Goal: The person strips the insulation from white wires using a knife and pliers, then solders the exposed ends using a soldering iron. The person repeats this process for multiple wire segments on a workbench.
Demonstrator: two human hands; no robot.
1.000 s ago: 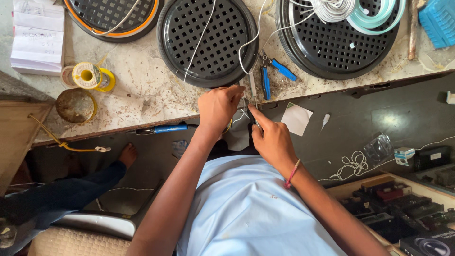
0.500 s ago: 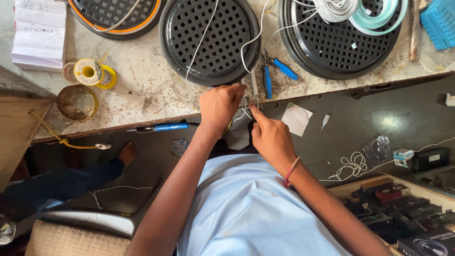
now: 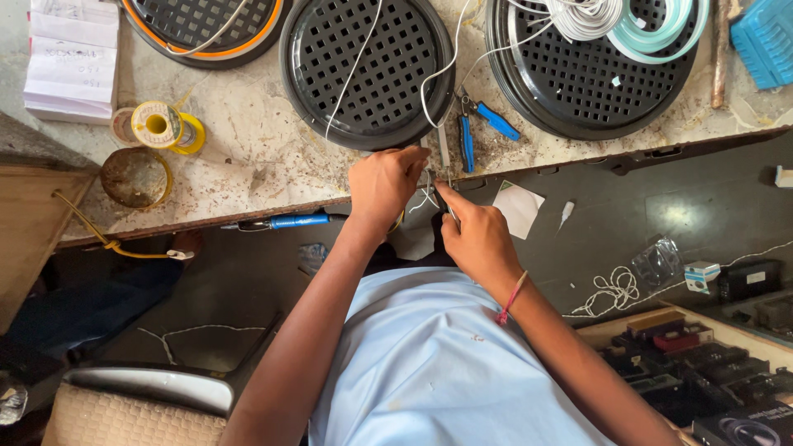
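White paper square [image 3: 519, 208] beside right hand [image 3: 475, 239]

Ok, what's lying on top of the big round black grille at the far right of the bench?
On the black grille lie a coil of white wire and a pale teal coil. Whatever sits beneath those coils is covered.

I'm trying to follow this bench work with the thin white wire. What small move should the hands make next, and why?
Probably draw the white wire a bit further toward the bench edge. Both the left hand and right hand pinch close together there, and the wire loops slack across the black perforated disc. The blue-handled pliers lie beside them, untouched.
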